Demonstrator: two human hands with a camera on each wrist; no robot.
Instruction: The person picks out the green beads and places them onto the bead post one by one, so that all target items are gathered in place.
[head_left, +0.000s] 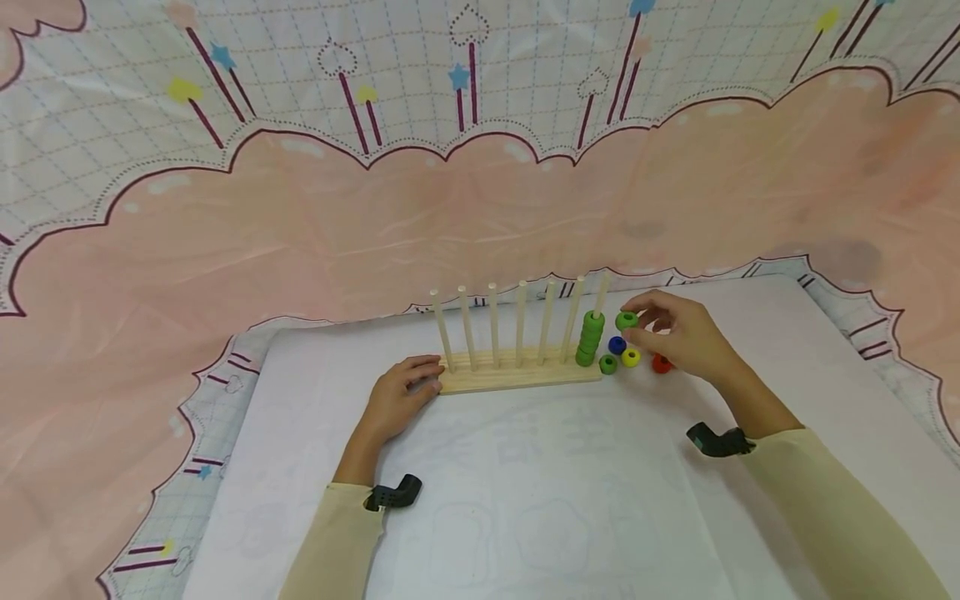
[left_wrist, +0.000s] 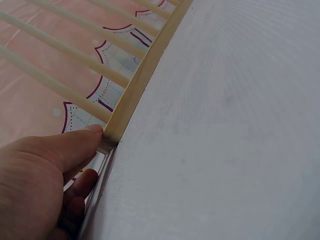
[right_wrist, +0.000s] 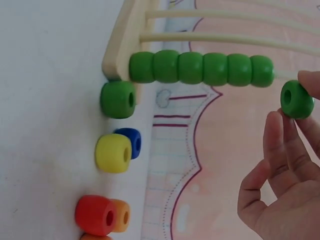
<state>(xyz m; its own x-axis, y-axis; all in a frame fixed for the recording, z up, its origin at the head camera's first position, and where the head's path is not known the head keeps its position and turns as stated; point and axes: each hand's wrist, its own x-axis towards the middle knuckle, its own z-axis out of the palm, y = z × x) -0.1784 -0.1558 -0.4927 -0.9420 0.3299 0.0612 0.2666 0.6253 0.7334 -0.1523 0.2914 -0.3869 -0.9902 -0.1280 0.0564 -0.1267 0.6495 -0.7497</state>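
Observation:
A pale wooden peg rack with a row of upright pegs stands on the white surface. My left hand holds its left end; in the left wrist view the thumb presses on the base's corner. Several green beads are stacked on the rightmost peg, whose tip stays bare. Between thumb and fingers my right hand pinches another green bead, raised just right of that peg and apart from it. Its hole shows in the right wrist view.
Beside the rack's right end lie a loose green bead, a yellow bead, a blue bead, a red bead and an orange bead. Another orange bead is cut off at the frame edge. A patterned cloth hangs behind.

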